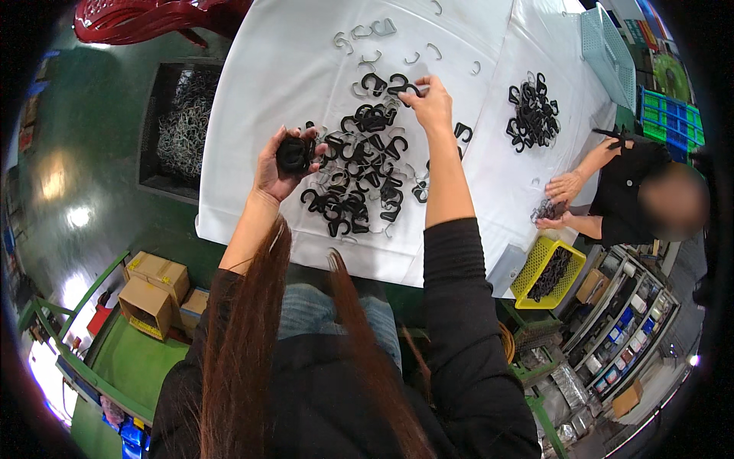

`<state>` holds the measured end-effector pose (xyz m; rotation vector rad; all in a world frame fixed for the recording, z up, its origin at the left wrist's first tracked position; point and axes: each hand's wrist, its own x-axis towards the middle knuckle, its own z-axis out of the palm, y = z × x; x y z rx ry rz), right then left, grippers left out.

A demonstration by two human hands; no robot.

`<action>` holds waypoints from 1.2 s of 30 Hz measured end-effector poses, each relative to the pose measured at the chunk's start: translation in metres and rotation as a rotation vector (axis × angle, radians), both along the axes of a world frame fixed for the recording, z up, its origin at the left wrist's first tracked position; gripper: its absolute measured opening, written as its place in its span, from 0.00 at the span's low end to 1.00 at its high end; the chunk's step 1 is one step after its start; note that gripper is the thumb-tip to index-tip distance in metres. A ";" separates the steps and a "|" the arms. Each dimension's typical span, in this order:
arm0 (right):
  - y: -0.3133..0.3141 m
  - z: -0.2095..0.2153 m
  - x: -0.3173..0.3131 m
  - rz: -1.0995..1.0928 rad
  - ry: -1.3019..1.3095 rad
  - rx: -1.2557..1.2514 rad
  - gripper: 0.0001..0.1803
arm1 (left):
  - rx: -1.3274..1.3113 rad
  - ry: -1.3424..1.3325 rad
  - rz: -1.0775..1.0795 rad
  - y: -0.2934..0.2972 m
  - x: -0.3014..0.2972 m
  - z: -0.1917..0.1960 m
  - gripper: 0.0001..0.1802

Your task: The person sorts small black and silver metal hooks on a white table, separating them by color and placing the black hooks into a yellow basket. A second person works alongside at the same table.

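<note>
A black hook sits at the fingertips of the worker's right hand, out over the far edge of the main pile. Thumb and forefinger come nearly together, pinching it, with the hand reaching forward and knuckles up. The hook's long axis seems to run slantwise, from upper left to lower right; another black piece lies so close to it that I can't tell which way its open end points, or whether it is clear of the table.

The left hand is turned palm up to the left of the main pile, its fingers curled and a little parted around a bundle of black hooks. The bundle stands roughly lengthwise away from the worker; its single pieces blur together.

The main pile mixes black hooks with clear ones, pointing every way. Beyond it, pale loose hooks are scattered on the white cloth. To the right lies a second pile, mostly black, and nearer the edge a co-worker cups small clear pieces between two hands. A yellow basket of dark pieces stands beside that table corner. On the floor at left, a black crate holds tangled metal wire.
</note>
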<state>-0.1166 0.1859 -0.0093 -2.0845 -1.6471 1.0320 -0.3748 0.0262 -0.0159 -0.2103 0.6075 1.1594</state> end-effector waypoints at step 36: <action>-0.099 0.017 0.089 -0.082 -0.482 -0.064 0.24 | -0.122 -0.101 -0.284 0.027 0.118 0.006 0.18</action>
